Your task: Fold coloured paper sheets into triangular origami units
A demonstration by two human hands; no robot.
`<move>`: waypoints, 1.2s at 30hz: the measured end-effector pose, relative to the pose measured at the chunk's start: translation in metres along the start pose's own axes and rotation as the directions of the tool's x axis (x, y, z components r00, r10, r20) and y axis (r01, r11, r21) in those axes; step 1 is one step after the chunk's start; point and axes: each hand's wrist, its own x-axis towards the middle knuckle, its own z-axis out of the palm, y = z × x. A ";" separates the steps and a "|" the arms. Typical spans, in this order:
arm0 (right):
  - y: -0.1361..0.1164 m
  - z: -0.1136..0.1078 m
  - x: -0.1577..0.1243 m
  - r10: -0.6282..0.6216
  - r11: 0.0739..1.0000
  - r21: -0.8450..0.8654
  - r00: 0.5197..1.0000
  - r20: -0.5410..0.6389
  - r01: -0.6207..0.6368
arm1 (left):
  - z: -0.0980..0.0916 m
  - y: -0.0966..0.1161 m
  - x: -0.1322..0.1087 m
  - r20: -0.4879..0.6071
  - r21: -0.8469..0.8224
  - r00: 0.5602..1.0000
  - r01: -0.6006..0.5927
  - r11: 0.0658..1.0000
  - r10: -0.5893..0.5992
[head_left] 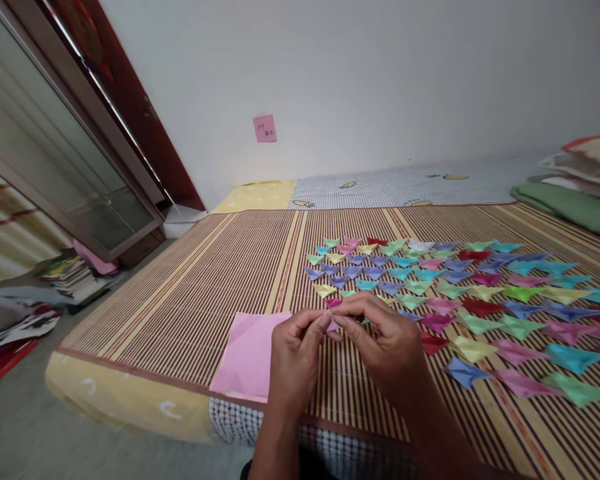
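Note:
Between my two hands is a small folded piece of pink paper (331,325), mostly covered by the fingers. My left hand (300,350) pinches it from the left with thumb and forefinger. From the right, my right hand (387,340) grips the same paper, its thumb and fingertips closed on it. A stack of square pink paper sheets (245,350) lies on the striped mat, partly behind my left wrist. Beyond and to the right of my hands, many small folded paper boats (470,310) in several colours are spread in rows.
The striped bamboo mat (195,293) covers a bed against a white wall. A pink note (265,128) is stuck on that wall. Folded green bedding (565,207) is piled at the far right. Books (75,277) lie left of the bed, near a glass-panelled door (75,133).

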 end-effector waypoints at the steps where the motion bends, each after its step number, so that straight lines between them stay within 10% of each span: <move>1: 0.000 0.000 0.000 -0.015 1.000 -0.010 1.000 0.003 0.015 | 0.000 0.000 0.000 -0.001 0.012 1.000 -0.010 1.000 0.010; 12: -0.004 0.007 -0.003 0.049 0.999 -0.010 0.999 -0.019 -0.049 | 0.002 -0.002 -0.003 -0.084 0.030 0.996 -0.031 0.999 0.034; 21: 0.002 0.008 -0.005 0.204 0.978 -0.050 0.975 0.081 -0.201 | 0.001 -0.016 0.001 -0.215 -0.309 0.962 0.095 0.946 -0.166; 36: 0.012 0.015 -0.010 0.376 0.909 0.204 0.927 -0.020 -0.364 | 0.008 -0.012 0.003 -0.066 -0.495 0.958 0.212 0.843 -0.280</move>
